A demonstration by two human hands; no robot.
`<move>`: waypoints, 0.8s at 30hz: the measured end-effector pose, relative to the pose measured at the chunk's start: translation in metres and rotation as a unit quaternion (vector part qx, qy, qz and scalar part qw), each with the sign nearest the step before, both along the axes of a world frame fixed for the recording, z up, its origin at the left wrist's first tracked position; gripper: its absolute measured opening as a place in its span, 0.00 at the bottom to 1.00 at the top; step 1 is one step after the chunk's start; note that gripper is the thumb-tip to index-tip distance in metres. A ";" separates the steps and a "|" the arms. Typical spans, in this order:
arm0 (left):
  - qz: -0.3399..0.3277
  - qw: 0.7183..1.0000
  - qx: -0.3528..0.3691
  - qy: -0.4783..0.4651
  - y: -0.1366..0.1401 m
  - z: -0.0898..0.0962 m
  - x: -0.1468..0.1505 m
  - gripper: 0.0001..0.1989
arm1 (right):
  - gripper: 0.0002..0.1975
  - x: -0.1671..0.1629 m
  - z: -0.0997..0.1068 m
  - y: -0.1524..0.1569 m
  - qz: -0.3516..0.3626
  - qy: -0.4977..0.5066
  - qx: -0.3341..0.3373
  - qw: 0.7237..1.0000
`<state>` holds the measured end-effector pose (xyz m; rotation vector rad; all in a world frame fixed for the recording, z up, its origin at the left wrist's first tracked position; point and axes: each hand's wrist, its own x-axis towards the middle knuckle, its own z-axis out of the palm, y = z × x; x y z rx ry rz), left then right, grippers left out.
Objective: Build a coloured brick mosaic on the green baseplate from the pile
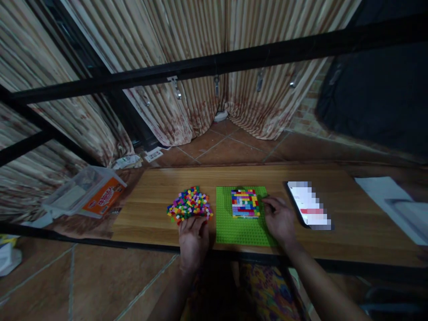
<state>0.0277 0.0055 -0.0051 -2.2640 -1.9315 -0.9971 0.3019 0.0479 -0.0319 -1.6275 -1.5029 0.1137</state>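
Observation:
A green studded baseplate (pixel 224 227) lies on the wooden table, bearing a squarish multicoloured block of toy bricks (pixel 245 203). My right hand (pixel 281 223) is over the plate's right edge, just right of that block. Its thumb and fingertips are pinched together, and whatever they hold is too small to make out. To the left, a loose heap of small coloured bricks (pixel 190 203) is spread on the wood. My left hand (pixel 194 236) rests at the near side of the heap with its fingers curled down among the bricks; its fingertips are partly hidden.
A phone (pixel 309 205) with a blurred screen lies right of the plate on the table (pixel 143 205). White paper (pixel 388 196) sits at the far right. Off the left end stands a clear plastic box (pixel 90 191) with an orange label. A dark metal bar (pixel 197 64) crosses beyond the table.

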 end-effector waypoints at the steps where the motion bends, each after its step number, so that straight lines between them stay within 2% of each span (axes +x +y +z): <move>1: 0.002 1.000 -0.003 0.003 0.001 0.000 0.002 0.07 | 0.13 0.000 0.000 0.000 0.001 -0.001 0.001 1.000; 13: 0.006 0.999 -0.017 0.050 0.012 0.005 0.013 0.07 | 0.13 -0.001 0.002 -0.001 -0.001 0.004 -0.006 1.000; 24: -0.014 0.993 0.018 0.112 0.019 0.000 0.016 0.09 | 0.13 -0.002 0.002 0.000 0.000 0.023 -0.003 1.000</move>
